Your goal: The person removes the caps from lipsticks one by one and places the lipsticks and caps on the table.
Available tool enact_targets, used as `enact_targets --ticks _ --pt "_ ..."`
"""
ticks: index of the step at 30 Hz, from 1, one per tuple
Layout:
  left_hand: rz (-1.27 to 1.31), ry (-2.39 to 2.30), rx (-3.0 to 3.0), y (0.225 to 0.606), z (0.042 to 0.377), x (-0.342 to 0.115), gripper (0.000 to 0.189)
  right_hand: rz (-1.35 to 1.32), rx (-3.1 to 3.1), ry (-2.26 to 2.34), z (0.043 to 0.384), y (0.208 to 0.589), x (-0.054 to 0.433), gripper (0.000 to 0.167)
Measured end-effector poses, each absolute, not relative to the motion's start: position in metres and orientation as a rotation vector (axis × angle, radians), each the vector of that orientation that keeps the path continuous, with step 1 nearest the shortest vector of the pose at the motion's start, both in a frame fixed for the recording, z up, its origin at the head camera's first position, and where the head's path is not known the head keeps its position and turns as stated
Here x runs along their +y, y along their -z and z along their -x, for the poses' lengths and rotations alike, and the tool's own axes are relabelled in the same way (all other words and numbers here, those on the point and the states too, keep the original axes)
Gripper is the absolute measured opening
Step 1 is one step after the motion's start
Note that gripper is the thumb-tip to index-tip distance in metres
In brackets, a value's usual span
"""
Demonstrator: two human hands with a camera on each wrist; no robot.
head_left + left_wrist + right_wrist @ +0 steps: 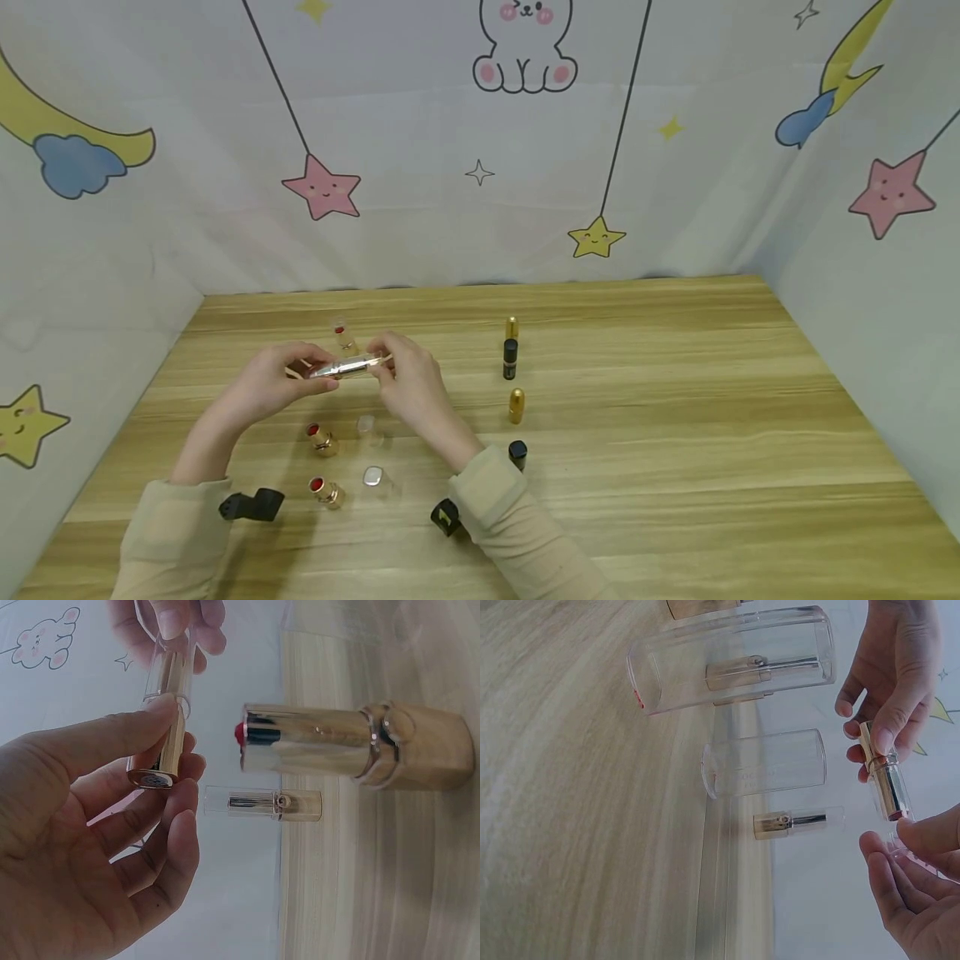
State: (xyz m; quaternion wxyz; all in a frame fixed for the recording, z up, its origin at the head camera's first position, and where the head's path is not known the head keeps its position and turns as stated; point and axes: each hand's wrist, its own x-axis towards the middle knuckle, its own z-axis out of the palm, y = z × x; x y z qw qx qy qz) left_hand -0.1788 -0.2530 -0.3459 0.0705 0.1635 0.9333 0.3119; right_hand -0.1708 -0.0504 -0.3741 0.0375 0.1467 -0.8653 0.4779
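Observation:
Above the left part of the table, both hands hold a gold lipstick with a clear cap (347,365). My left hand (273,385) grips its gold base (172,746) between thumb and fingers. At the other end, my right hand (412,385) pinches the clear cap (154,675), which surrounds the lipstick's upper part. Below the hands, two gold lipsticks with red tips, a farther one (322,440) and a nearer one (327,493), stand uncapped. Two clear caps, one farther (367,428) and one nearer (375,480), stand to their right.
Behind the hands stands another gold lipstick under a clear cap (345,338). Right of the right hand runs a row of gold and black tubes, including a black one (510,359) and a gold one (517,406). Printed cloth (420,242) borders the wooden table (675,417).

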Motion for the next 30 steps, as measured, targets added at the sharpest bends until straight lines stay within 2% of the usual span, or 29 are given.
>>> enact_targets --ticks 30 --pt "-0.406 -0.948 2.825 0.353 0.177 -0.264 0.031 -0.448 -2.613 -1.408 0.173 0.382 -0.043 0.023"
